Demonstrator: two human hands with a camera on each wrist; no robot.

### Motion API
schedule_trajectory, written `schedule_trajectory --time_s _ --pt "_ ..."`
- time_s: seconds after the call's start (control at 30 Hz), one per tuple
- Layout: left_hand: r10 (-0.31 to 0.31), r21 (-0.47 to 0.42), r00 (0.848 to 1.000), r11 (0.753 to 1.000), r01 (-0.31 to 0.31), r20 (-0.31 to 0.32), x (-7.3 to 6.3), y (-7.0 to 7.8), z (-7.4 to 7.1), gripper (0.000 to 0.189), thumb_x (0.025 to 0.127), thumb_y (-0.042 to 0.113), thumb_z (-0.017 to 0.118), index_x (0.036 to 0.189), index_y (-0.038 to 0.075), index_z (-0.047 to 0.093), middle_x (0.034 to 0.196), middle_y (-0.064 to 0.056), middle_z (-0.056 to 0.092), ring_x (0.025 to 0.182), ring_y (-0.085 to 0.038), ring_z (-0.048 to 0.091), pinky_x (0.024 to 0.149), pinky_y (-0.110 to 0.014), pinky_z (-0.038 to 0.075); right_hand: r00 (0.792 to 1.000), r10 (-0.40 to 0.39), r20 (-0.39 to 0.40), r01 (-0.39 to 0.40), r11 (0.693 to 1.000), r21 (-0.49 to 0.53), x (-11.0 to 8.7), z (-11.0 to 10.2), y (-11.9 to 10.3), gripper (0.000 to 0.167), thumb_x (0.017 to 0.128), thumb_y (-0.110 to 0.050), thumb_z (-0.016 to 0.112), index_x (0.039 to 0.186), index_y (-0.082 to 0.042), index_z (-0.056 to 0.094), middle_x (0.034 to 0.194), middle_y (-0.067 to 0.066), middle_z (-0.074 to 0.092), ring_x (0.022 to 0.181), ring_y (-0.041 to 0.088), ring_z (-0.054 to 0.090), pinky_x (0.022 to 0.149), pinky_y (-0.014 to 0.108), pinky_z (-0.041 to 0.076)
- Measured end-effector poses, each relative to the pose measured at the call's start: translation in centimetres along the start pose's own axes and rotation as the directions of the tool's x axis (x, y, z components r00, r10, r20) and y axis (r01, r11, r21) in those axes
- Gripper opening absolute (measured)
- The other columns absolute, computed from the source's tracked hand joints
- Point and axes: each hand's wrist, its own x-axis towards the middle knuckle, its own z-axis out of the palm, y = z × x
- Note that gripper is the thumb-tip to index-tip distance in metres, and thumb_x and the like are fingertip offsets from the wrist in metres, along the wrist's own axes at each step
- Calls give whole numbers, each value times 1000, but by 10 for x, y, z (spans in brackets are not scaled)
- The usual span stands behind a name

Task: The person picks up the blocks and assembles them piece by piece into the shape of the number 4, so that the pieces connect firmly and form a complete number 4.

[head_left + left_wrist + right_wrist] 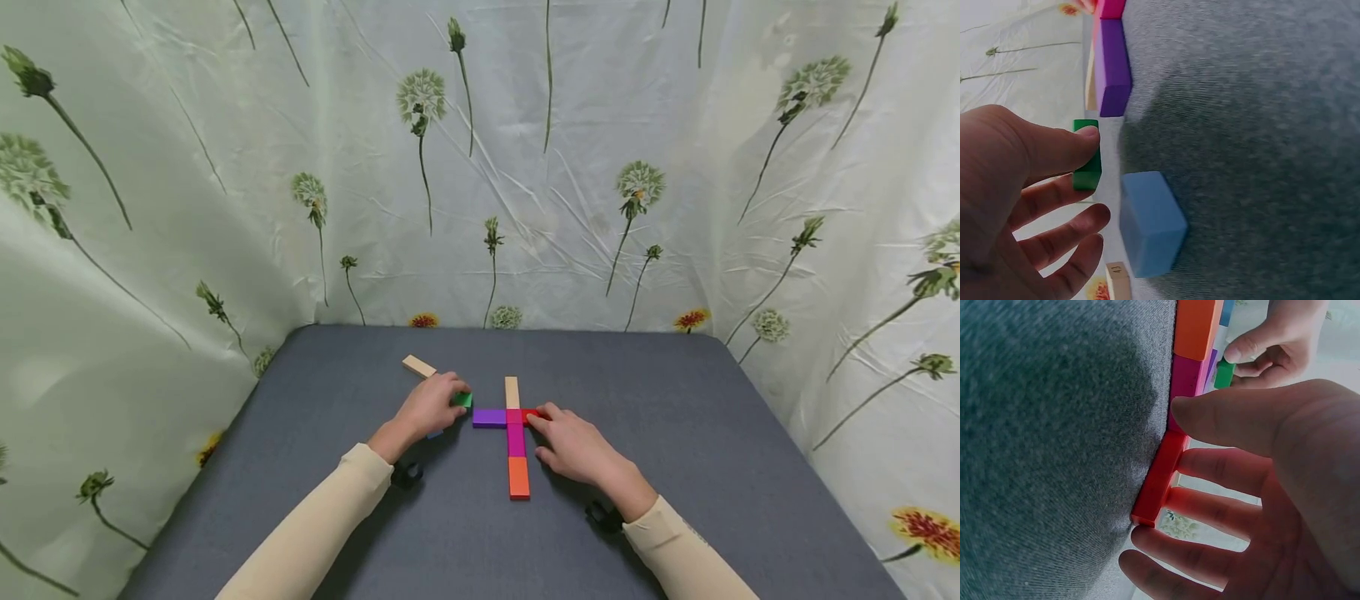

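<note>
My left hand (429, 407) pinches a green block (1087, 164) between thumb and finger, held above the table. Below it in the left wrist view lies a blue block (1152, 224). My right hand (576, 446) rests its fingertips along a red block (1160, 478), which meets the side of a magenta block (515, 439). On the opposite side a purple block (490, 418) points left. An orange block (519, 478) extends the magenta one toward me, and a plain wooden block (512, 390) extends it away, so together they form a flat cross.
Beyond my left hand, another plain wooden block (417, 365) lies at an angle. Dark grey cloth covers the table (645, 375). A flower-printed white curtain (525, 208) hangs behind and along both sides.
</note>
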Motion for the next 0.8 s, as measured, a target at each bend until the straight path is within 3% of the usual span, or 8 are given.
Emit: schedule_trajectory --time_s 0.2,0.4,0.8 --pt "2 -2 1000 1000 -2 17 -4 0 6 26 90 20 78 115 13 75 109 -1 66 99 -21 62 86 -42 51 1000 -4 -1 4 1000 -2 0 0 1 56 92 -27 74 142 -10 58 133 12 55 109 28 60 90 46 53" --pt "32 -2 999 999 -32 2 -7 0 10 25 88 18 79 112 12 76 108 -2 67 98 -22 61 87 -42 50 1000 -3 0 3 1000 3 0 0 1 56 92 -27 74 143 -10 58 133 11 55 109 27 60 90 46 53" --pt "34 -9 999 999 -34 -15 -13 2 13 26 86 21 81 110 13 77 106 -1 67 93 -19 58 81 -39 50 1000 -1 6 1 1000 0 0 -2 0 55 93 -27 73 143 -10 58 134 11 55 110 27 59 90 46 53"
